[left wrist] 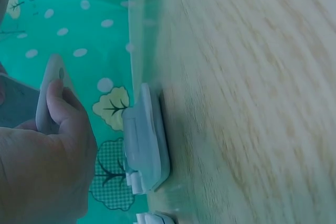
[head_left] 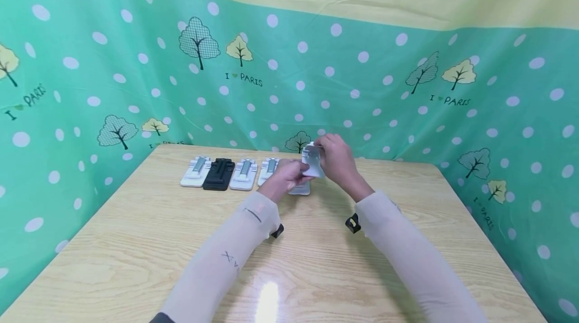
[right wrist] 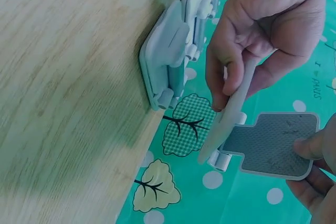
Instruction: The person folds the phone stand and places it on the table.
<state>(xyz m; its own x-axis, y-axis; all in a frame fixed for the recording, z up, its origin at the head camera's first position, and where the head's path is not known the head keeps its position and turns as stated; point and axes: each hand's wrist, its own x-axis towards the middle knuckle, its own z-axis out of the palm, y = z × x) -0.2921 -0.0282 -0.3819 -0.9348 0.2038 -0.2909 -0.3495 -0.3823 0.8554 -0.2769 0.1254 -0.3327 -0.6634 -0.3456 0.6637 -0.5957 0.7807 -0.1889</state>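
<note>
A white folding phone stand (head_left: 315,167) is held up above the far part of the table between both hands. My left hand (head_left: 287,173) grips its flat white base (right wrist: 227,121) by the edge, thumb on one side. With thumb and fingers my right hand (head_left: 336,158) pinches the outer end of its support plate (right wrist: 278,145), which has a dark grey textured pad. In the right wrist view that plate stands out at an angle from the base, joined near a white hinge (right wrist: 220,160). Below the hands lies another white phone stand (head_left: 299,189), partly covered by them.
Left of the hands, more folded phone stands lie in a row: a white stand (head_left: 193,176), a black stand (head_left: 218,177), and two further white ones. A green and yellow curtain (head_left: 289,62) hangs behind the wooden table (head_left: 149,242) and along its sides.
</note>
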